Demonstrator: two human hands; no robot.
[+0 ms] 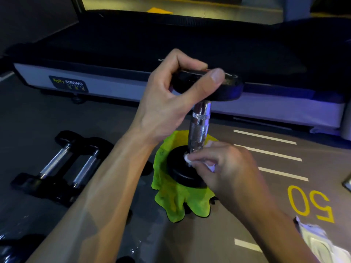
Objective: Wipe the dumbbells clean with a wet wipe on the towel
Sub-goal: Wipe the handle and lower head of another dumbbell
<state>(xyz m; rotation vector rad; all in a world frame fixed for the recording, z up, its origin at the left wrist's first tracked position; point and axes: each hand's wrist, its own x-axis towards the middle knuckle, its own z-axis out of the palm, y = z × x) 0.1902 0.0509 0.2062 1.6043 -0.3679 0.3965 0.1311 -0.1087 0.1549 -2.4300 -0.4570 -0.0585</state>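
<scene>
- Left hand (167, 103) grips the upright dumbbell (201, 122) by its top head; right hand (224, 168) pinches the wet wipe (187, 158).
- Keep it steady on the towel (171, 202); work around the handle's base.

Single head view: looks forward and down, close over hands and towel (171, 204) on floor (121, 114); treadmill (133, 88) edge beyond.

Black heads and a shiny silver handle with cross-hatched knurling on the upright dumbbell (201, 118); bright lime-green towel (176, 202) with a thin dark edge; white wet wipe (191, 160). Black and chrome also on the two dumbbells (57, 168) at left. Grey floor (228, 224) with white stripes (266, 137) and yellow number "50" (311, 204); grey-white treadmill frame (117, 86) with dark label (69, 83), yellow and white letters.
</scene>
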